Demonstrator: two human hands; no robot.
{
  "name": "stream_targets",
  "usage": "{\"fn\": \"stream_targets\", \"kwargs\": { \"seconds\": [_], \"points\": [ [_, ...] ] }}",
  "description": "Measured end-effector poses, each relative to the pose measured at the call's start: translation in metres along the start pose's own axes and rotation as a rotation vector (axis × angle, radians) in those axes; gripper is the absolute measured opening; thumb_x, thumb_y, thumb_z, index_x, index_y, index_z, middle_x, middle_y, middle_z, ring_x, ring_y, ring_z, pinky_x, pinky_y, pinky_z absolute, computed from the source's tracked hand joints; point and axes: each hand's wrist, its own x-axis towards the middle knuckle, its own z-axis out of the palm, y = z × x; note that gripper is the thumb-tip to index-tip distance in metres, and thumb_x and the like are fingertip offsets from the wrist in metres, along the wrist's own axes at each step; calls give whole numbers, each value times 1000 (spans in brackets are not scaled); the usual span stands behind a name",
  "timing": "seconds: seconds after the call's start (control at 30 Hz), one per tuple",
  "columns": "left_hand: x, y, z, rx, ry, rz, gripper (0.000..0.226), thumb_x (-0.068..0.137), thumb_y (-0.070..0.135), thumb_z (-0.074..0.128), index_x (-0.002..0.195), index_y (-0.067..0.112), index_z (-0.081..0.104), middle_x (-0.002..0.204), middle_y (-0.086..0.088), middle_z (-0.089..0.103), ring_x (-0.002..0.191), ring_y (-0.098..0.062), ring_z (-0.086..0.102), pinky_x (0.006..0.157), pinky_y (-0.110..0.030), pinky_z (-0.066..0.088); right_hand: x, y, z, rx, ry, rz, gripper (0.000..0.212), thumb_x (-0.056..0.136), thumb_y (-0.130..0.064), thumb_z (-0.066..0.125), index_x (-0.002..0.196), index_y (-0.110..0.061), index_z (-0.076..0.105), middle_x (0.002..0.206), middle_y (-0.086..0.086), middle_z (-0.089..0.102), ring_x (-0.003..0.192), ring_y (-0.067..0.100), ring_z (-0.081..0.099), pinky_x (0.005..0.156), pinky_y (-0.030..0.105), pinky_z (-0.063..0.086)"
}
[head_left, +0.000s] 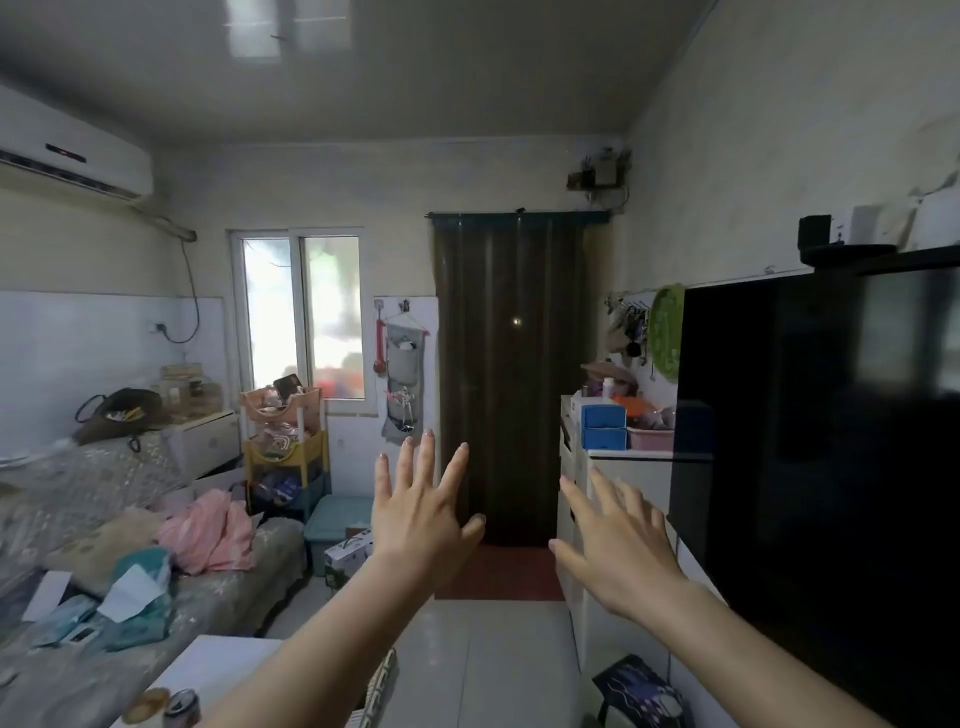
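My left hand (423, 512) is raised in front of me at mid-frame, fingers spread and straight, holding nothing. My right hand (615, 545) is raised beside it to the right, fingers also spread, empty. Both palms face away from me toward a dark brown curtain (511, 364) covering a doorway at the far end of the room. Neither hand touches anything.
A cluttered bed (104, 545) runs along the left, with a tiered cart (283, 447) by the window (301, 317). A large black appliance (831, 467) and a white counter (639, 462) with boxes stand on the right. A tiled floor aisle (488, 654) leads to the curtain. A white table (208, 670) with a can sits low left.
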Motion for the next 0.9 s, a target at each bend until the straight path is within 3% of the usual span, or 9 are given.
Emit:
{"fn": "stream_targets", "kwargs": {
  "seconds": [0.43, 0.9],
  "points": [
    [83, -2, 71, 38, 13, -13, 78, 84, 65, 29, 143, 36, -13, 157, -12, -13, 144, -33, -13, 113, -51, -10, 96, 10, 45, 26, 21, -4, 69, 91, -50, 39, 145, -27, 4, 158, 9, 5, 143, 33, 3, 114, 52, 14],
    [294, 12, 205, 21, -24, -152, 75, 84, 64, 29, 145, 35, -6, 159, -10, -4, 145, -32, -5, 115, -50, -5, 344, 87, 127, 97, 22, -128, 66, 90, -46, 43, 145, -25, 12, 156, 8, 16, 142, 30, 12, 113, 50, 18]
  ]
}}
